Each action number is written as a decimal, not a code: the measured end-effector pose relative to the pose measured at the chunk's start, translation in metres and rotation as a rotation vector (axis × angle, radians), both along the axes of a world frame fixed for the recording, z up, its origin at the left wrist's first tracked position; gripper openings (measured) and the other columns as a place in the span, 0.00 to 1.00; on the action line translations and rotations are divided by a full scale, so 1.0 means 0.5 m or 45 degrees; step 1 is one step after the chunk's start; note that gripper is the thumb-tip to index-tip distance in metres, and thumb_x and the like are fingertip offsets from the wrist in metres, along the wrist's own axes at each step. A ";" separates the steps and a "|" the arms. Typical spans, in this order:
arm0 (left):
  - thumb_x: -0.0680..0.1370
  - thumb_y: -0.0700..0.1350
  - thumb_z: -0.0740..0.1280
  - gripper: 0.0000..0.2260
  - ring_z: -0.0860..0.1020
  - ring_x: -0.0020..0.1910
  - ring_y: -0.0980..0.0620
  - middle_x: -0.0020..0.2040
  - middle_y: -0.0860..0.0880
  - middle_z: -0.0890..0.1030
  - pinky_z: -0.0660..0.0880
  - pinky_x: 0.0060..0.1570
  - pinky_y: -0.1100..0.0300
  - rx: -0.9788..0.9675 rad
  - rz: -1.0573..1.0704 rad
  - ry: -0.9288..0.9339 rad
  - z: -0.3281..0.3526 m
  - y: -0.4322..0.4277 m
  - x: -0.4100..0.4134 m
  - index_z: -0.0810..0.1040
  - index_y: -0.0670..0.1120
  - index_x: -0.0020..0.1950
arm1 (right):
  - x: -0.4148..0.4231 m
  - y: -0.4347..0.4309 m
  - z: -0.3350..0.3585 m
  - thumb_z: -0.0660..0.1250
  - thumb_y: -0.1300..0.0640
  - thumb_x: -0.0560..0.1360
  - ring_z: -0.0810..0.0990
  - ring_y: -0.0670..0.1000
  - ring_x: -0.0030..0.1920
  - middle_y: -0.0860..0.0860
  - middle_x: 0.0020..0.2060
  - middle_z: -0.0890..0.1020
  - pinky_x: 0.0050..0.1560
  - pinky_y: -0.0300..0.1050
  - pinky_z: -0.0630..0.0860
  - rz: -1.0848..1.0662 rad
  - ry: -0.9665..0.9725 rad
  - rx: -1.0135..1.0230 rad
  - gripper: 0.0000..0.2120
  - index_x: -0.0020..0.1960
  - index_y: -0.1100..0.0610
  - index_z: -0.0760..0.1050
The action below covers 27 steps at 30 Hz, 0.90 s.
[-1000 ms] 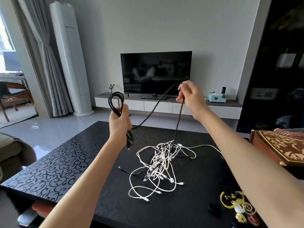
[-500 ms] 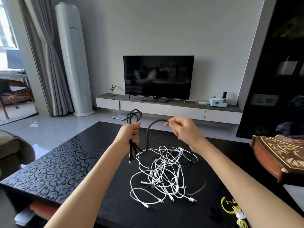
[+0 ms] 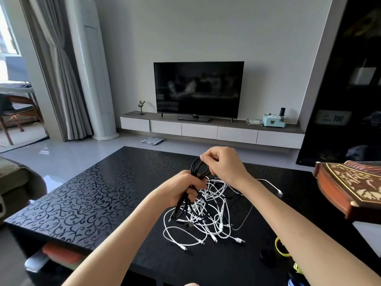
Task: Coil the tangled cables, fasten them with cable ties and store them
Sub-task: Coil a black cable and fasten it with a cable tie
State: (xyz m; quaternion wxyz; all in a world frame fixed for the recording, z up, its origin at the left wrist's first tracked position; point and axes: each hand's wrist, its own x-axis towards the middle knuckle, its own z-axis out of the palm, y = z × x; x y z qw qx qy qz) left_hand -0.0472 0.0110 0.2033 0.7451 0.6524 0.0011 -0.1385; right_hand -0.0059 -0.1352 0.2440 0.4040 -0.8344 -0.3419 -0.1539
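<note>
Bench [image 3: 92, 199] carries tangled white cables [image 3: 206, 220]; above them your left grip [image 3: 181, 188] curls round the black cable coil [image 3: 194, 167] while your right grip [image 3: 224, 164] pinches its top loop.

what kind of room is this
Most likely a home living room: a flat-screen TV stands on a low media cabinet against the wall, a tall floor-standing air conditioner is beside the curtains, and white cables lie on a black coffee table.
</note>
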 end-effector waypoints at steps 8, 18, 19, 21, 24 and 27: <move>0.79 0.34 0.61 0.09 0.71 0.31 0.52 0.31 0.49 0.71 0.76 0.37 0.59 -0.047 0.035 -0.141 -0.018 -0.006 -0.019 0.66 0.42 0.40 | 0.027 -0.056 0.003 0.71 0.53 0.74 0.73 0.39 0.25 0.46 0.27 0.80 0.30 0.31 0.68 -0.018 0.218 -0.045 0.07 0.41 0.52 0.74; 0.75 0.32 0.66 0.04 0.73 0.27 0.52 0.28 0.48 0.72 0.75 0.33 0.58 -0.039 0.185 -0.174 -0.013 -0.001 -0.017 0.73 0.39 0.45 | -0.010 -0.063 -0.014 0.66 0.61 0.76 0.77 0.40 0.32 0.44 0.32 0.79 0.35 0.29 0.68 0.007 0.059 -0.225 0.05 0.46 0.57 0.82; 0.76 0.34 0.67 0.04 0.72 0.26 0.53 0.28 0.48 0.71 0.72 0.34 0.57 -0.022 0.178 -0.175 -0.014 -0.001 -0.017 0.73 0.41 0.43 | -0.014 -0.060 -0.013 0.66 0.60 0.76 0.75 0.39 0.32 0.44 0.32 0.79 0.34 0.29 0.67 0.003 0.026 -0.233 0.06 0.46 0.57 0.82; 0.77 0.39 0.68 0.08 0.70 0.25 0.55 0.28 0.49 0.68 0.68 0.34 0.58 0.019 0.151 -0.179 -0.014 0.000 -0.016 0.71 0.43 0.40 | -0.021 -0.056 -0.012 0.65 0.60 0.76 0.73 0.40 0.30 0.44 0.32 0.79 0.32 0.28 0.65 0.000 -0.020 -0.274 0.07 0.47 0.58 0.82; 0.79 0.43 0.65 0.11 0.64 0.23 0.58 0.28 0.52 0.65 0.66 0.25 0.65 0.009 0.168 -0.158 -0.013 -0.006 -0.018 0.68 0.44 0.38 | -0.032 -0.053 -0.006 0.65 0.60 0.76 0.75 0.41 0.32 0.47 0.35 0.81 0.36 0.30 0.66 0.003 -0.091 -0.272 0.07 0.48 0.58 0.82; 0.81 0.47 0.60 0.12 0.60 0.23 0.59 0.26 0.54 0.63 0.61 0.20 0.68 0.053 0.130 -0.153 -0.011 -0.019 -0.024 0.68 0.43 0.40 | -0.033 -0.060 0.008 0.69 0.57 0.75 0.78 0.47 0.39 0.50 0.38 0.83 0.42 0.38 0.70 -0.030 -0.190 -0.162 0.05 0.47 0.58 0.81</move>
